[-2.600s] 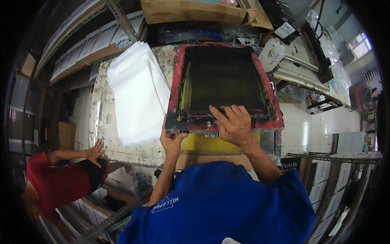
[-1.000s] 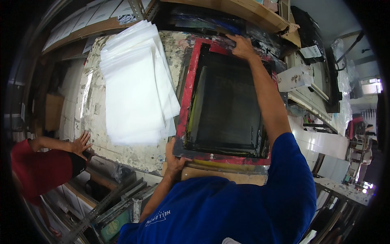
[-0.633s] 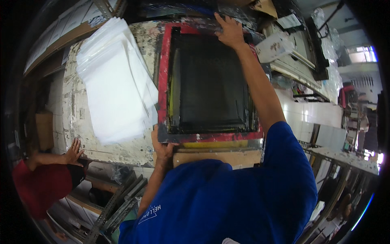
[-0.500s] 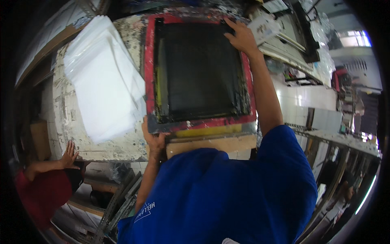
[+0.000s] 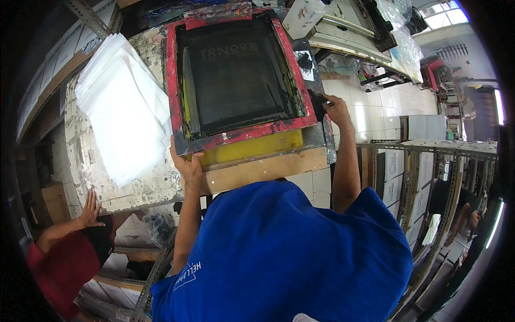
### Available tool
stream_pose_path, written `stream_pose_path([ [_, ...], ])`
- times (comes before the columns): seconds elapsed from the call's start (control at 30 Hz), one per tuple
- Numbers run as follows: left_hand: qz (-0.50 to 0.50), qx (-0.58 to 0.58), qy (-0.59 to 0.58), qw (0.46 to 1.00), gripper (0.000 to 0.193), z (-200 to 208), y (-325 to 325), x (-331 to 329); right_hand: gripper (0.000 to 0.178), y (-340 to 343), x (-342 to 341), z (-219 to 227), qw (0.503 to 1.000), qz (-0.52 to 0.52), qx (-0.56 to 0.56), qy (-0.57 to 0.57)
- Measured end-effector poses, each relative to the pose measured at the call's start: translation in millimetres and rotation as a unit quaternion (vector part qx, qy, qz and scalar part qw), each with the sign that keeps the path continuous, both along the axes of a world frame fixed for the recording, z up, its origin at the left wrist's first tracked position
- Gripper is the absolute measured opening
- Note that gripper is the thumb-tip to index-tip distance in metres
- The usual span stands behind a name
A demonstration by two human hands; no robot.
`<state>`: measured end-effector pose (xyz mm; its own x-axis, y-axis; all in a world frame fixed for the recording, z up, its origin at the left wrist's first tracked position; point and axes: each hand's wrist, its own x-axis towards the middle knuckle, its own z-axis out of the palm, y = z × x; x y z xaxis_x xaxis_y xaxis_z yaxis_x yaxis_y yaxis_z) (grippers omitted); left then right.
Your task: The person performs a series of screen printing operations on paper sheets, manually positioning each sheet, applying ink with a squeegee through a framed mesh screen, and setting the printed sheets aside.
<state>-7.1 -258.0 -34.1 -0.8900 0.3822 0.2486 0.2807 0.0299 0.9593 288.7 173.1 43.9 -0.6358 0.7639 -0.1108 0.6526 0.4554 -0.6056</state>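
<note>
A red-framed printing screen (image 5: 241,80) with dark mesh and faint lettering lies in front of me, smeared with black ink along its edges. My left hand (image 5: 186,165) is closed on the near left corner of its frame. Under the near edge a yellow panel (image 5: 257,149) shows, with a tan wooden board (image 5: 268,170) in front of it. My right hand (image 5: 338,111) is off the screen, just past its right side. Its fingers are pinched beside a black, limp-looking piece (image 5: 317,106); whether they grip that piece is hard to make out.
A fanned stack of white sheets (image 5: 123,112) lies on the paint-spotted table (image 5: 88,161) to the left. Another person's hand (image 5: 91,210) rests on its near left edge. A metal rack (image 5: 429,153) stands at right, and a bench (image 5: 354,51) at far right.
My right hand has left the screen's far right corner and come down to beside its right side. The left hand stays at the near left corner. The view has shifted.
</note>
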Motion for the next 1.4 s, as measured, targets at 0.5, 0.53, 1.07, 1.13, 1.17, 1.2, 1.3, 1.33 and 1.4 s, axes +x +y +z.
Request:
stream_pose_path([
  [0.5, 0.011, -0.058, 0.115, 0.992, 0.085, 18.8, -1.1, 1.4, 0.042, -32.6, 8.1, -13.3, 0.997, 0.038, -0.011, 0.064],
  [0.53, 0.014, -0.061, 0.112, 0.992, 0.085, 20.2, -1.1, 2.0, 0.043, -38.1, 7.5, -10.0, 0.996, 0.021, -0.017, 0.081],
  [1.07, 0.203, -0.277, 0.179, 0.922, 0.09, 3.6, -83.7, 128.8, 0.05, -67.3, 26.0, -17.1, 0.941, 0.05, 0.308, 0.128],
  [1.13, 0.181, -0.309, 0.165, 0.919, 0.083, -5.2, -115.5, 182.4, 0.054, -64.9, 12.5, -10.9, 0.911, 0.049, 0.388, 0.129],
  [1.17, 0.173, -0.318, 0.129, 0.923, 0.077, 0.3, -129.4, 210.1, 0.055, -70.8, 1.0, -4.5, 0.912, 0.051, 0.391, 0.111],
  [1.2, 0.159, -0.341, 0.072, 0.924, 0.078, -10.8, -148.3, 238.4, 0.057, -81.2, -13.2, 7.4, 0.914, 0.055, 0.392, 0.093],
  [1.3, 0.07, -0.441, -0.19, 0.874, 0.085, -50.5, -197.1, 304.0, 0.05, -102.9, -47.2, 31.2, 0.887, 0.103, 0.422, 0.157],
  [1.33, 0.037, -0.487, -0.278, 0.827, 0.086, -59.3, -208.8, 322.4, 0.047, -115.4, -58.9, 40.4, 0.88, 0.135, 0.414, 0.192],
  [1.4, 0.029, -0.476, -0.45, 0.756, 0.086, -81.0, -235.0, 363.9, 0.042, -156.0, -79.3, 57.6, 0.879, 0.199, 0.364, 0.235],
])
